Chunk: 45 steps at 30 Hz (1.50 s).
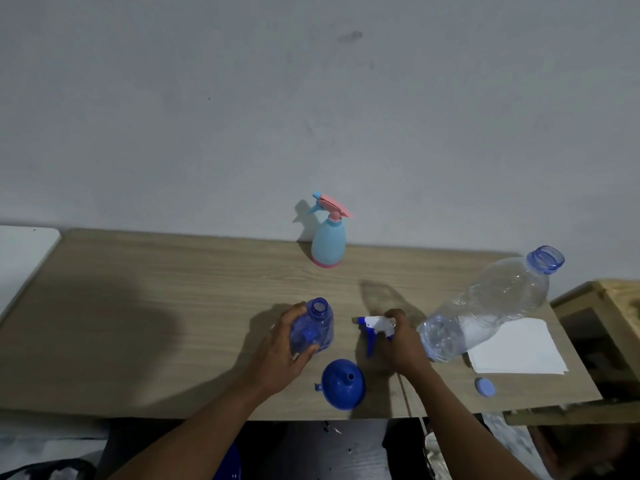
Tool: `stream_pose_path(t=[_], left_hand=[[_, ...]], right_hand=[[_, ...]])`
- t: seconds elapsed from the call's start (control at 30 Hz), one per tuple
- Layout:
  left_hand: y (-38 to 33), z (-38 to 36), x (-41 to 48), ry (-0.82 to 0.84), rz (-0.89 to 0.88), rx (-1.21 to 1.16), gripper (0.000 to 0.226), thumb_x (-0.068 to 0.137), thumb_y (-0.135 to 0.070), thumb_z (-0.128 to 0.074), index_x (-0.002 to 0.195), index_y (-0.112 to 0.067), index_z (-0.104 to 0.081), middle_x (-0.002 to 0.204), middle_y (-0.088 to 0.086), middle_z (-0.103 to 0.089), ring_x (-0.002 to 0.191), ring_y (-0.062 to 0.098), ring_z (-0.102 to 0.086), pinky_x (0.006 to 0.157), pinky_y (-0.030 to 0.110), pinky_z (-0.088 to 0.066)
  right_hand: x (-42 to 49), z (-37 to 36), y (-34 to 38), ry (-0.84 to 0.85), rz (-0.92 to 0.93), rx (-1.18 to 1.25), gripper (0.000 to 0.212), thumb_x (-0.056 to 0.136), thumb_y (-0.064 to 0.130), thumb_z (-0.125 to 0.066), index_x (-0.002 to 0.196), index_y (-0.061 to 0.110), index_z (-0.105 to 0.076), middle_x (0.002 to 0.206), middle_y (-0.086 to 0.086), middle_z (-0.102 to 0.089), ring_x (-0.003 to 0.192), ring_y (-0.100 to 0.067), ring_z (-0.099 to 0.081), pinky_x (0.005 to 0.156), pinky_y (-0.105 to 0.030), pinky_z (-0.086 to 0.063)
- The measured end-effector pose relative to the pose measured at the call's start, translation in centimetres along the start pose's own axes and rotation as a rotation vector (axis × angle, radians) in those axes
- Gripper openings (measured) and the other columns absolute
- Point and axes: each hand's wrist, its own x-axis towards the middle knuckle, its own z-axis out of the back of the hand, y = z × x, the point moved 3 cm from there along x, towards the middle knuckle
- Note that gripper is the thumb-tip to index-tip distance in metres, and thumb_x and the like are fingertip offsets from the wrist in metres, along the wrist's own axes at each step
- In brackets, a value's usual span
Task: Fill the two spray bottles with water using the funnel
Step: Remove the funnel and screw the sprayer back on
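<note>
My left hand (284,344) grips a clear blue spray bottle (313,329) that stands on the wooden table (173,306) with its neck open. My right hand (403,341) holds that bottle's white and blue trigger head (372,327) low over the table, just to the right. A blue funnel (343,384) lies upside down near the front edge, between my hands. A light blue and pink spray bottle (328,242) with its head on stands at the back by the wall. A large clear water bottle (491,303), uncapped, stands at the right.
White paper sheets (516,348) lie under and beside the water bottle. Its blue cap (484,387) sits near the front right edge. A wooden stand (602,317) adjoins the table on the right, a white surface (20,251) on the left.
</note>
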Motion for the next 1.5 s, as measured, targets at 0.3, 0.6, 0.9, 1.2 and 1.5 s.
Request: stream_pose_path(t=[0.3, 0.6, 0.9, 1.2, 1.5], left_hand=[[-0.4, 1.1, -0.4, -0.040, 0.126, -0.125, 0.083, 0.083, -0.017, -0.079, 0.132, -0.062, -0.031, 0.133, -0.025, -0.052, 0.120, 0.005, -0.059, 0.098, 0.036, -0.055], [-4.0, 4.2, -1.9, 0.014, 0.102, -0.119, 0.075, 0.081, -0.040, -0.074, 0.139, -0.058, -0.031, 0.141, -0.029, -0.044, 0.126, 0.002, -0.050, 0.103, 0.043, -0.051], [-8.6, 5.3, -3.8, 0.092, 0.053, -0.113, 0.075, 0.084, -0.035, -0.077, 0.139, -0.059, -0.032, 0.133, -0.035, -0.046, 0.123, -0.003, -0.050, 0.097, 0.037, -0.055], [-12.9, 6.6, -5.1, 0.079, -0.031, -0.127, 0.073, 0.086, -0.031, -0.076, 0.141, -0.050, -0.032, 0.130, -0.039, -0.044, 0.123, -0.006, -0.048, 0.093, 0.026, -0.056], [-15.9, 7.1, -5.1, 0.032, -0.078, -0.122, 0.071, 0.090, -0.026, -0.072, 0.135, -0.057, -0.027, 0.130, -0.031, -0.045, 0.116, -0.014, -0.048, 0.078, 0.012, -0.054]], right_hand=[[-1.3, 3.9, 3.8, -0.153, 0.224, 0.249, 0.045, 0.089, -0.004, -0.063, 0.125, 0.020, -0.049, 0.094, 0.005, -0.061, 0.076, -0.007, -0.063, 0.061, -0.017, -0.050], [-5.1, 12.9, 14.4, -0.441, 0.597, 0.587, 0.044, 0.089, 0.003, -0.069, 0.123, 0.026, -0.050, 0.107, 0.006, -0.064, 0.089, -0.019, -0.067, 0.073, -0.036, -0.059], [-11.9, 17.2, 22.8, -0.395, 0.772, 0.765, 0.039, 0.093, 0.007, -0.066, 0.124, 0.023, -0.050, 0.105, -0.015, -0.068, 0.084, -0.026, -0.070, 0.070, -0.031, -0.062], [-14.8, 15.1, 22.6, -0.343, 0.757, 0.701, 0.040, 0.093, 0.008, -0.067, 0.125, 0.025, -0.050, 0.104, -0.003, -0.068, 0.084, -0.022, -0.069, 0.074, -0.043, -0.063], [-16.2, 11.6, 20.3, -0.196, 0.752, 0.625, 0.039, 0.092, 0.009, -0.068, 0.125, 0.025, -0.053, 0.112, 0.005, -0.066, 0.094, -0.016, -0.068, 0.076, -0.044, -0.062]])
